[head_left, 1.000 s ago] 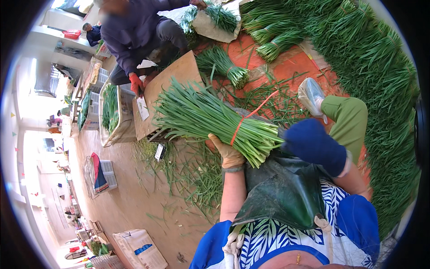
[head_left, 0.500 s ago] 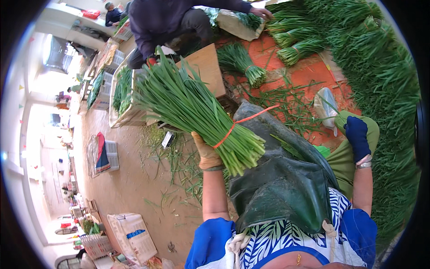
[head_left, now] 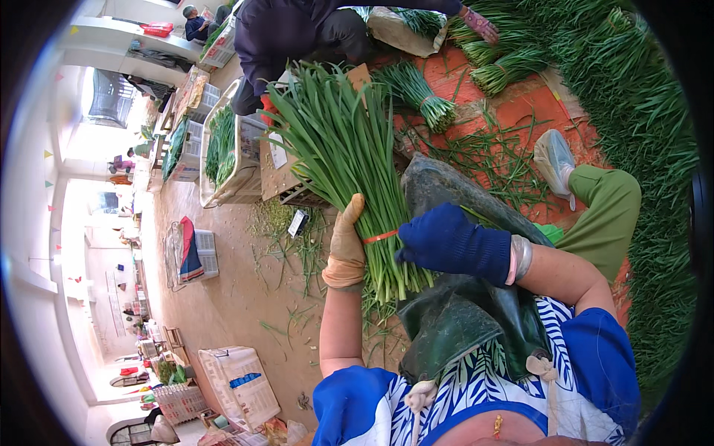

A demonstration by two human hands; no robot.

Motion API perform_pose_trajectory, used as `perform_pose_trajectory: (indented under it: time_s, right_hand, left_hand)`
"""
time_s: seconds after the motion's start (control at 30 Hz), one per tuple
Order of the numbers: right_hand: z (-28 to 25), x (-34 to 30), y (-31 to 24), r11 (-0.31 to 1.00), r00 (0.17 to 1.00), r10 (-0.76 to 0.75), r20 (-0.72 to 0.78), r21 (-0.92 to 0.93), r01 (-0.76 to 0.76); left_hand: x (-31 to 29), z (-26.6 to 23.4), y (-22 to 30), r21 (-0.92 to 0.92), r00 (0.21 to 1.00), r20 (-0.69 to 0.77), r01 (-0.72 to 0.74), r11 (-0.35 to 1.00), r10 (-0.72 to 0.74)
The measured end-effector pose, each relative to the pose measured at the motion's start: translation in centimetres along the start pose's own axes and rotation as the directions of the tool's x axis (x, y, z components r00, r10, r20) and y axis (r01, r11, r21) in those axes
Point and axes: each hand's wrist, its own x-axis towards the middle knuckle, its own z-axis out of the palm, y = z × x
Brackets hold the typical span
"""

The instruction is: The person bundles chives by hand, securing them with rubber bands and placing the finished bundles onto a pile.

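A thick bunch of garlic chives (head_left: 357, 163) stands in front of me, leaves up and away, cut stems toward me. My left hand (head_left: 346, 241), in a tan glove, is closed around its left side, thumb raised along the leaves. A red band (head_left: 381, 237) circles the lower stems. My right hand (head_left: 461, 244), in a navy knit glove, is closed at the bunch's right side, where the band runs into its fingers; the loose end is hidden in the glove. Below the stems, a dark green apron (head_left: 461, 320) covers my lap.
Tied bunches (head_left: 420, 97) and loose leaves lie on an orange-red sheet (head_left: 513, 141). Piled greens (head_left: 662, 149) line the right side. Ahead, a person (head_left: 279, 44) crouches by a cardboard-topped crate (head_left: 279, 171). To the left are a white crate of greens (head_left: 221, 149) and a basket (head_left: 204, 253).
My right hand has come from my right knee to the band on the bunch. The bunch has turned more upright. Across from me, the person's gloved hand has moved right over the tied bunches.
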Motion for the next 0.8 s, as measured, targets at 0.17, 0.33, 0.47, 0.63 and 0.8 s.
perform_pose_trajectory:
  time_s: [0.17,0.33,0.47,0.63,0.8]
  right_hand:
    - [0.7,-1.3,1.7,0.967,0.999,-0.049,-0.003,0.249,0.048]
    - [-4.2,-6.8,3.7,0.887,0.971,-0.143,0.193,0.460,0.039]
    - [-5.1,-14.0,9.6,0.977,0.946,0.124,-0.298,-0.130,-0.169]
    - [-7.2,-12.3,6.6,0.937,0.903,0.348,-0.252,0.112,-0.330]
    - [-6.2,-9.8,6.7,0.958,0.959,0.174,-0.223,0.264,-0.113]
  left_hand:
    - [-0.3,-0.6,-0.7,0.084,1.000,0.014,0.005,0.996,-0.006]
    - [-1.3,-0.4,0.9,-0.026,0.996,0.079,0.048,0.998,-0.046]
    - [-0.4,-5.1,1.2,-0.109,0.991,0.126,-0.027,0.994,0.040]
    - [-0.5,-9.2,0.9,-0.107,0.974,0.197,-0.089,0.990,0.109]
    - [-1.7,-7.4,0.5,-0.040,0.975,0.201,-0.087,0.995,0.094]
